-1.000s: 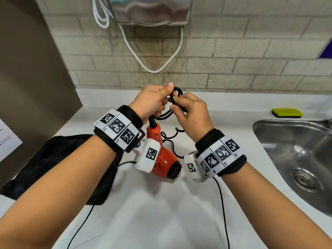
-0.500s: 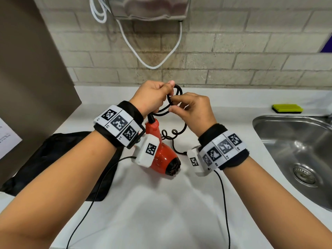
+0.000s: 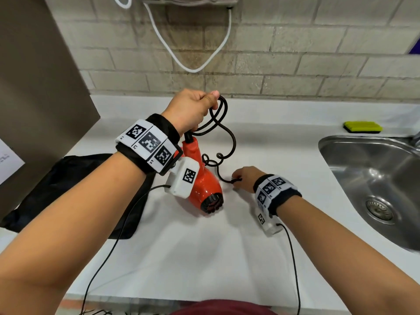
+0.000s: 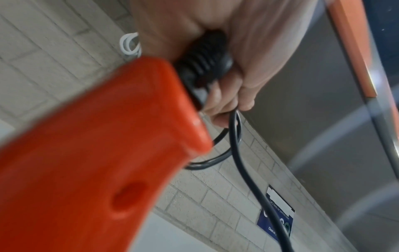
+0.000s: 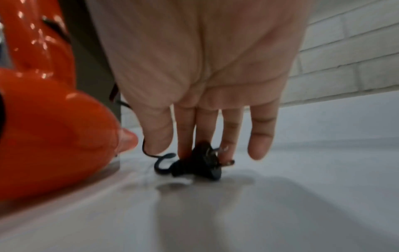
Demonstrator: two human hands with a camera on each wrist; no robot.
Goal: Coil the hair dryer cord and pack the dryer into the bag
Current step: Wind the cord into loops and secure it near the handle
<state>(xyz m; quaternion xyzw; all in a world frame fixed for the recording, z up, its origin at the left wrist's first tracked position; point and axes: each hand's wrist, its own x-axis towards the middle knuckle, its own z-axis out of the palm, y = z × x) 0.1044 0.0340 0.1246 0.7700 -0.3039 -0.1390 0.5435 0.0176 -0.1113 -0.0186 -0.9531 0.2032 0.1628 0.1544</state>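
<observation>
An orange hair dryer (image 3: 204, 185) hangs nozzle-down just above the white counter (image 3: 181, 258). My left hand (image 3: 193, 110) grips several loops of its black cord (image 3: 229, 137) together with the ribbed collar at the handle end; the left wrist view shows the handle (image 4: 97, 153) and cord (image 4: 237, 153) running from that hand (image 4: 226, 51). My right hand (image 3: 246, 178) is down on the counter by the nozzle, fingers pointing down, fingertips touching the black plug (image 5: 198, 163) at the cord's free end. A black bag (image 3: 75, 183) lies flat on the left.
A steel sink (image 3: 375, 178) is set into the counter on the right, with a yellow-green sponge (image 3: 362, 127) behind it. A white cable (image 3: 193, 64) loops down the brick wall. A brown panel (image 3: 34, 98) stands at the left. Thin black camera wires trail from both wrists.
My right hand let go of the loops by my left hand and dropped to the counter, onto the plug. The left hand keeps the loops and dryer.
</observation>
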